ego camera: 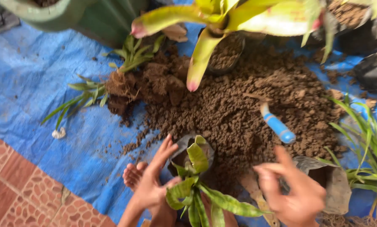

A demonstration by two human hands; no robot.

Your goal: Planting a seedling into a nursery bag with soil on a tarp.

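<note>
My left hand [153, 178] is open, its fingers against the side of a small dark grow bag [184, 147] that holds a plant with green and yellow mottled leaves [201, 191]. My right hand [295, 189] hovers to the right of the plant, blurred, fingers spread and empty. A trowel with a blue handle [276, 125] is stuck in the heap of brown soil [239, 105] just beyond my right hand. My bare toes [133, 173] show beside the left hand.
A blue tarp [37, 92] covers the ground; red paving [12, 189] shows at lower left. Uprooted green seedlings [113, 80] lie left of the soil. A large yellow-green bromeliad [222, 21] in a pot, a green container [92, 17] and black bags [373, 67] stand behind. Grassy plants [369, 143] lie right.
</note>
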